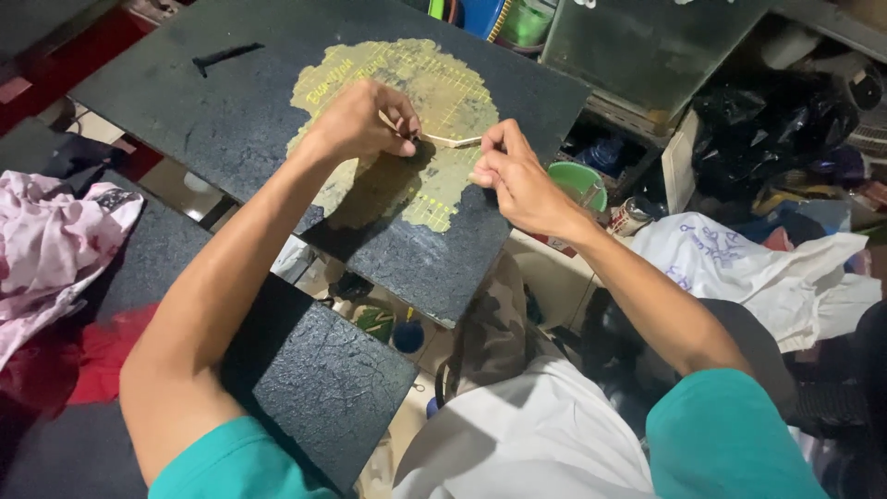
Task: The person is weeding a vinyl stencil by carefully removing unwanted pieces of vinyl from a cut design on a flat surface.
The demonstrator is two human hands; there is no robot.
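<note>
A dark board [231,111] lies tilted in front of me, with a worn yellow patch [443,88] showing grid lines at its middle. My left hand [360,120] rests on the patch, fingers pinched on one end of a thin pale stick [453,141]. My right hand [513,176] is just to the right, its fingertips closed near the stick's other end; whether they grip it I cannot tell. A short black strip [222,57] lies on the board's far left part.
A second dark board [323,370] sits lower left under my left arm. Pink cloth [46,249] lies at the left, white cloth [758,268] and black bags [776,120] at the right. A green bowl [577,180] sits below the board's right edge.
</note>
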